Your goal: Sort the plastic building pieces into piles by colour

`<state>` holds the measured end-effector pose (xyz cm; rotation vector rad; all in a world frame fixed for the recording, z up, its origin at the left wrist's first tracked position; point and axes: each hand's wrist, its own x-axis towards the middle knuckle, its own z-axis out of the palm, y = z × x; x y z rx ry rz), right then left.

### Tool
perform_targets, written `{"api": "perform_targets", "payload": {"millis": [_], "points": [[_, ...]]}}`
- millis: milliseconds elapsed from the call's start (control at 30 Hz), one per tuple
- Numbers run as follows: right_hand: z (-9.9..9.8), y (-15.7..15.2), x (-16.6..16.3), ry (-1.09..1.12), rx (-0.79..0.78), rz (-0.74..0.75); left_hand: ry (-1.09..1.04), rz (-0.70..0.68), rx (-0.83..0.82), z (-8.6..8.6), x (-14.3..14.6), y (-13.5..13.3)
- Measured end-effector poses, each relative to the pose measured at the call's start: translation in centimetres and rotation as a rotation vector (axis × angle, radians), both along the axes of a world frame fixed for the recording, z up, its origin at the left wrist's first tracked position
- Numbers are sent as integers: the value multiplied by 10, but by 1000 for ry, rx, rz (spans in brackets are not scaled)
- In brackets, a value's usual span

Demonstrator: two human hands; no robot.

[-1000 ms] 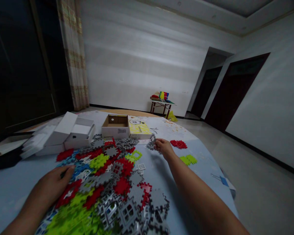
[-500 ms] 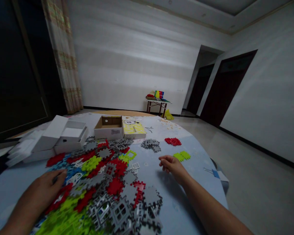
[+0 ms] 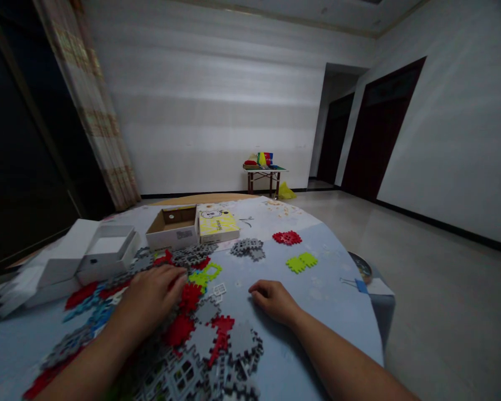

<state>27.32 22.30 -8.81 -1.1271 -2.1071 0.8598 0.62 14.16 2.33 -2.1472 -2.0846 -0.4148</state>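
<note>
My left hand (image 3: 156, 292) reaches over the heap of interlocking plastic pieces, its fingertips bent down near red and lime-green pieces; whether they grip one is hidden. Close to it lie a red toothed piece (image 3: 190, 298), a lime-green frame piece (image 3: 212, 272) and a small white window piece (image 3: 219, 289). Grey window pieces (image 3: 183, 374) fill the near part of the heap. My right hand (image 3: 273, 301) rests on the tablecloth right of the heap, fingers curled together, with nothing visible in them.
Beyond the heap stand an open cardboard box (image 3: 173, 239) and its yellow patterned lid (image 3: 218, 227). White boxes (image 3: 104, 253) are at the left. Small groups of grey (image 3: 247, 248), red (image 3: 287, 238) and lime-green pieces (image 3: 301, 262) lie apart. A stool (image 3: 382, 303) stands beside the table's right edge.
My left hand has moved right and forward from the heap's left side to over its middle. The right hand stays beside the heap with its fingers more curled. The view has shifted slightly.
</note>
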Motion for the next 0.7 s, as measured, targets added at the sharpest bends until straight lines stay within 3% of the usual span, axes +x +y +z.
{"api": "perform_targets", "payload": {"millis": [67, 200, 367, 500, 700], "points": [[0, 1, 0, 15, -24, 11, 76, -4, -73, 4, 20, 18], [-2, 4, 2, 52, -59, 22, 171, 122, -257, -4, 40, 49], [-1, 6, 3, 91, -91, 41, 184, 154, -383, -16, 37, 71], [-2, 11, 3, 107, -155, 46, 181, 143, -459, -14, 27, 81], [-6, 17, 3, 146, -197, 78, 209, 104, -437, -17, 37, 97]]}}
